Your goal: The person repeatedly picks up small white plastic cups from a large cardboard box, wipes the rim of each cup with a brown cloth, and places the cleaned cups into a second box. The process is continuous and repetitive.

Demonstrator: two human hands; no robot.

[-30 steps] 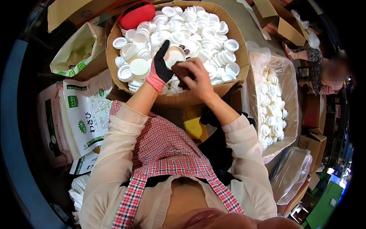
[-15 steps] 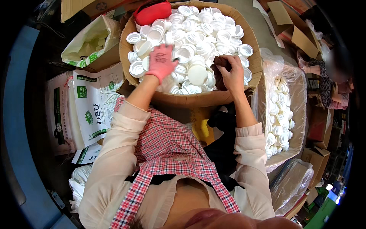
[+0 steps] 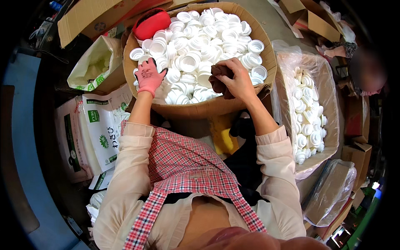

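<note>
My left hand [image 3: 150, 77], in a pink glove with dark fingertips, is over the near left side of a large cardboard box [image 3: 187, 111]. Its fingers are spread at the white plastic caps [image 3: 190, 61] heaped there; whether it touches one I cannot tell. Bare and closed, my right hand [image 3: 238, 79] pinches a crumpled dark brown cloth [image 3: 220, 81] above the caps at the box's near right. The caps are round and ridged, lying at many angles. A red pouch [image 3: 152, 23] rests on the heap at the far left corner.
To the right, a box lined with clear plastic [image 3: 331, 106] holds more white caps. An open white bag [image 3: 96, 62] and printed white sacks [image 3: 98, 129] are on the left. Cardboard boxes [image 3: 318, 21] stand at the far right, near another person [image 3: 366, 71].
My gloved left hand has moved left and slightly nearer across the caps. My right hand, still gripping the brown cloth, has shifted left in the picture. The view has turned slightly.
</note>
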